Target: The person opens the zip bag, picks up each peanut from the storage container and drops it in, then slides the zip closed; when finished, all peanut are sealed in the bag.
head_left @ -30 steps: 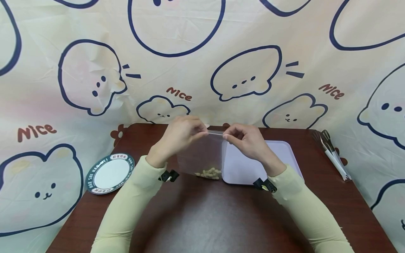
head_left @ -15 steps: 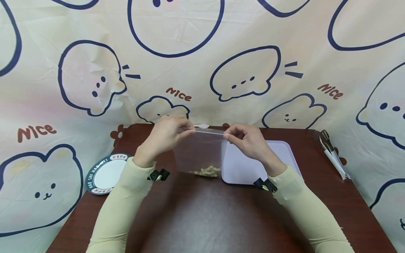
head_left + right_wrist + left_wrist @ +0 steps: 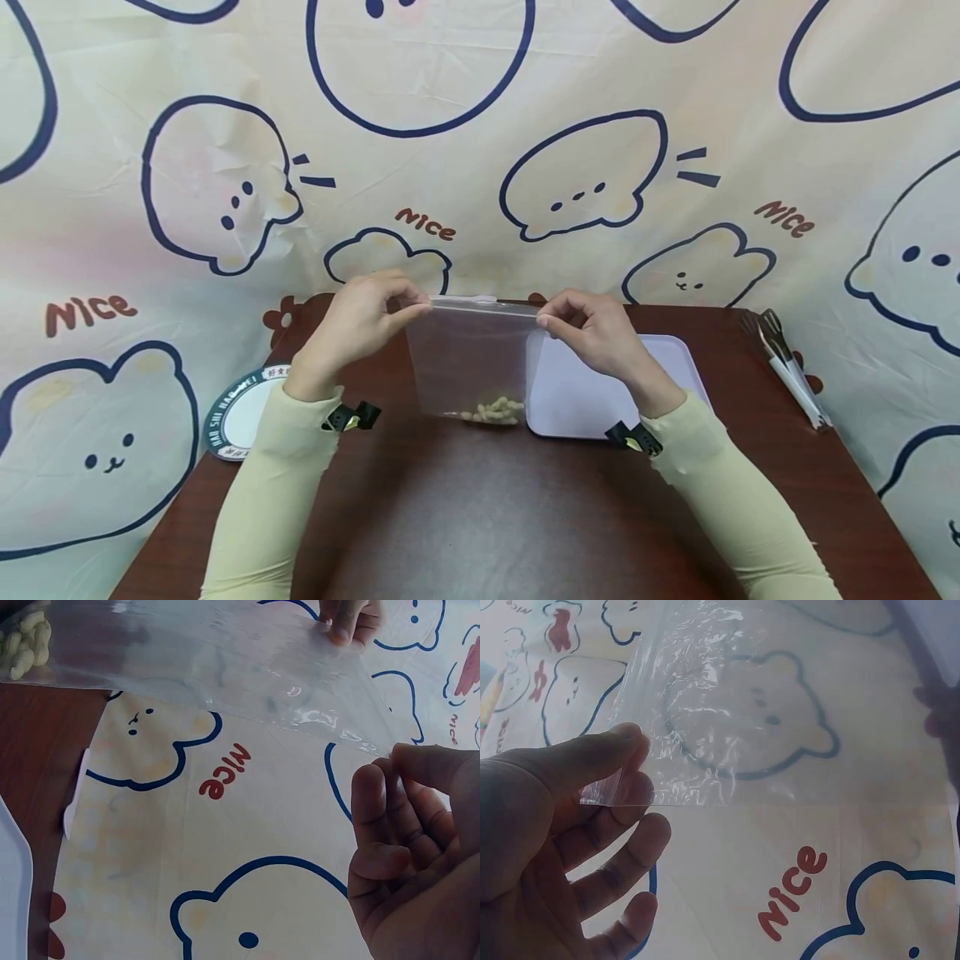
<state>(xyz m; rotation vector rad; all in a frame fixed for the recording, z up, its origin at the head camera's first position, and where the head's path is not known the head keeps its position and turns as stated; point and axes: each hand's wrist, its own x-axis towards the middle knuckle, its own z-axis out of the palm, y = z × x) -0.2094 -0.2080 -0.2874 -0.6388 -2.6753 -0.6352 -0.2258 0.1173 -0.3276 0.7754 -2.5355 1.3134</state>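
A clear zip-lock bag (image 3: 468,358) hangs upright between my hands, its top edge stretched nearly level. Several peanuts (image 3: 495,411) lie in its lower right corner and show also as peanuts (image 3: 28,645) in the right wrist view. My left hand (image 3: 367,317) pinches the bag's top left corner between thumb and index finger; in the left wrist view the other fingers of that left hand (image 3: 577,817) are loosely bent. At the top right corner, thumb and fingertips of my right hand (image 3: 592,329) pinch the bag's edge.
A pale lavender tray (image 3: 585,400) lies behind and right of the bag. The green-rimmed plate (image 3: 225,417) is partly behind my left arm. Whisk-like utensils (image 3: 787,367) lie at the right table edge. A white object (image 3: 75,795) rests at the table's back edge, before a patterned cloth.
My left hand has slid left along the bag's top edge to its corner, so more of the edge shows. The right hand has stayed almost in place at the right corner.
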